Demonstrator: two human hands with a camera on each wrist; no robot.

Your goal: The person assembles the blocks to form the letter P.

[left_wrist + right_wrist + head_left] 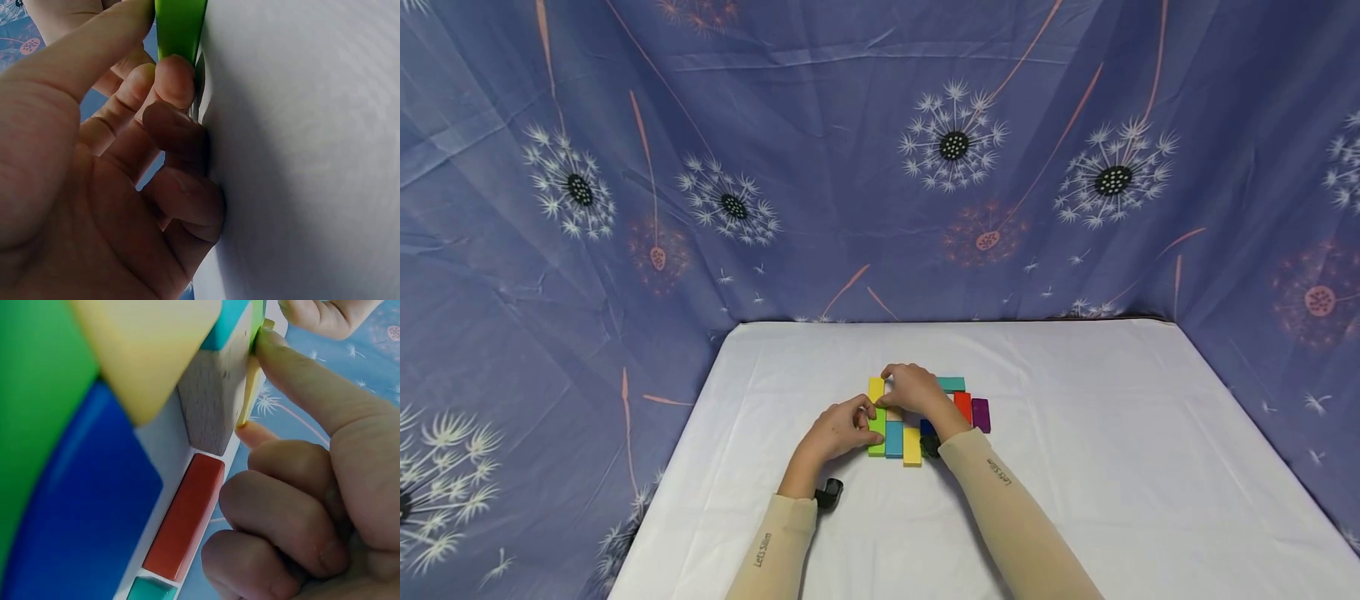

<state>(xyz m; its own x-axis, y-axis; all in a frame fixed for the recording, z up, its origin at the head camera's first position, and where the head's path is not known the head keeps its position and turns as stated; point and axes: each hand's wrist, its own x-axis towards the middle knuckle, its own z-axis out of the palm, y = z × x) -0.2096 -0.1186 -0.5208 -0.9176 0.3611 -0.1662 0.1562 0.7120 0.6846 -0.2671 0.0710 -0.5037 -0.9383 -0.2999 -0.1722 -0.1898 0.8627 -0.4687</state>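
Around the white-covered desk (pixel 1112 467), blue dandelion-print fabric (pixel 820 125) is hanging at the back and both sides, creasing in places. Toward the desk's middle, coloured blocks are lying clustered: turquoise block (pixel 952 384), red block (pixel 963 406), purple block (pixel 981 415), light blue block (pixel 893 440). At the cluster's left edge, left hand (pixel 837 431): pinching a light green block (pixel 878 419). Right hand (pixel 914 390): pinching a yellow block (pixel 876 387) just beyond the green.
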